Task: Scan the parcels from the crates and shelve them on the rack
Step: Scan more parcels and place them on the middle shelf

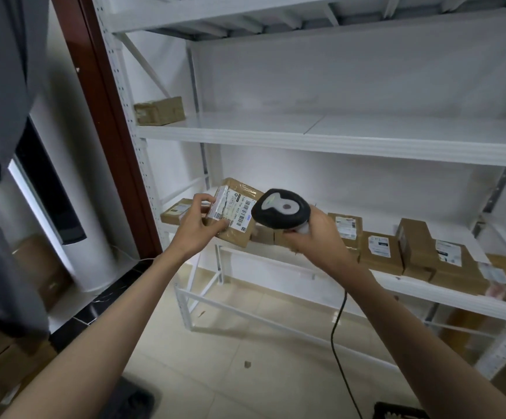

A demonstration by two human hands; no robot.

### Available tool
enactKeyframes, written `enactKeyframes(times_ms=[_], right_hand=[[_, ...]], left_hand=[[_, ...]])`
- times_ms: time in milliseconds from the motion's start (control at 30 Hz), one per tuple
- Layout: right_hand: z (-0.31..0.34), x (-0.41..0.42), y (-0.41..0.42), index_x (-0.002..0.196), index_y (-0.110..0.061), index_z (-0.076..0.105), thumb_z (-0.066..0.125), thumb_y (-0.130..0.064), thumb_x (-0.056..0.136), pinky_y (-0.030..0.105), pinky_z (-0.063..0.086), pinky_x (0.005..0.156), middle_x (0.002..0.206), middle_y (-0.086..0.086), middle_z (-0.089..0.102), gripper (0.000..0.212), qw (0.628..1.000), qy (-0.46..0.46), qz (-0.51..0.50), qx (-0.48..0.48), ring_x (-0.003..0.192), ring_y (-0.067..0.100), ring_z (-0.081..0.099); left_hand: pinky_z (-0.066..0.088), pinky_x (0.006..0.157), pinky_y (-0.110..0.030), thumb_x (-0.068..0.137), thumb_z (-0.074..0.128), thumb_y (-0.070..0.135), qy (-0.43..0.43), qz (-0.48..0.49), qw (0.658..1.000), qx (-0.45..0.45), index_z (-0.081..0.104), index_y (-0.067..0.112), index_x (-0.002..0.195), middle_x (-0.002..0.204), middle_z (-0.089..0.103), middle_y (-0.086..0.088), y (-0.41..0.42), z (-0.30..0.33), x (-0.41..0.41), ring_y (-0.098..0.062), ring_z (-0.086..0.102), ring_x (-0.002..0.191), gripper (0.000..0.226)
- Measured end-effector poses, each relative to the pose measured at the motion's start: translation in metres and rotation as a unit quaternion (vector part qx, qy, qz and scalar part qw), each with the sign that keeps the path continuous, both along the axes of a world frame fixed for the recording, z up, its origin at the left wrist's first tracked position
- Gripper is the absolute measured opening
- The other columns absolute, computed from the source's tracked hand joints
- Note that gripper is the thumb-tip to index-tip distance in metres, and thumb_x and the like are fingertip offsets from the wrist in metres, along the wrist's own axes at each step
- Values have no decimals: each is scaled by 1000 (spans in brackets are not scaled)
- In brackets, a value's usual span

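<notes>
Left hand [195,228] grips the parcel [236,213]; right hand [313,234] holds the scanner [280,212] beside it.

Parcel storeroom, white steel rack [321,140], labelled cardboard parcels [382,252]

a dark red-brown door frame [115,140] runs up just left of the white shelving. further left stands a white cylindrical unit [73,207] with a black panel [49,189] on its front. grey fabric [0,86] hangs at the far left edge. the floor is pale tile [230,343], with a black marble threshold strip [106,297] near the frame's foot.
</notes>
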State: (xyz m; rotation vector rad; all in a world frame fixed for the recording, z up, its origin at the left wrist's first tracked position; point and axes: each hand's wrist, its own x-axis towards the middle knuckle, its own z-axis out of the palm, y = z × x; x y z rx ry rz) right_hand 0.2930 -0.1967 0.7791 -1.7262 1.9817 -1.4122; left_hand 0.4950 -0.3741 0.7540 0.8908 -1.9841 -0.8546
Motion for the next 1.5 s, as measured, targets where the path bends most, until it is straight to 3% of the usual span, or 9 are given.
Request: enactKeyframes(times_ms=[100,200,333,467,600,833,1133,1333,1500], right_hand=[[12,-1,-34,109,-26,59,77,-12,83,4,43,64,93,-18,61,35,998,-57,7,-16,86,-6,58],[25,1,-73,124,-16,62,75,-10,88,8,45,69,107,-6,66,39,995,-95,30,-29,95,6,61],[43,6,-133,136,-19,57,75,-21,91,19,53,83,121,-3,67,48,983,-167,49,-60,108,11,61],[59,12,-205,129,-20,61,73,-22,90,16,49,61,113,-1,71,40,973,-220,48,-55,94,15,62],[70,18,-271,125,-21,63,66,-15,93,25,50,67,102,-7,78,32,969,-231,76,-35,93,9,63],[75,20,-348,119,-16,66,65,-11,96,23,55,64,102,1,79,24,960,-263,95,-24,83,12,69],[73,0,-414,125,-11,65,64,-11,98,28,58,70,105,3,78,27,955,-276,108,-16,91,22,74],[75,-19,-447,123,-12,64,67,-11,96,24,59,64,103,3,77,27,964,-242,110,-15,83,15,75],[61,-36,-461,122,-10,66,67,-11,95,24,58,60,101,4,78,27,952,-282,121,2,79,16,76]], left_hand=[[58,73,-24,91,74,19,25,9,999,24,43,21,126,118,61,-5,-19,13,3,-13,66,95,47],[59,81,-31,92,73,24,43,12,998,39,42,25,128,115,62,3,-48,26,10,-16,68,97,48],[55,73,-22,92,72,33,68,26,996,46,41,32,127,111,62,7,-102,44,22,-4,72,79,46],[53,79,-27,92,72,36,87,29,994,51,42,32,127,111,64,1,-164,58,33,-1,72,76,47],[54,92,-34,90,73,40,96,19,993,61,43,34,126,113,65,-3,-227,77,36,-10,71,90,47],[50,105,-46,91,70,42,106,6,990,88,42,37,123,109,71,-4,-314,98,25,-16,70,98,42],[55,97,-42,89,69,45,135,25,985,107,46,40,115,108,72,-1,-397,116,-2,-15,71,96,35],[59,88,-41,88,67,49,178,78,973,127,46,28,123,110,66,3,-459,159,-32,-15,67,95,45],[60,85,-40,91,65,50,159,110,965,178,51,21,125,101,71,-1,-498,184,-62,-16,69,90,47]])
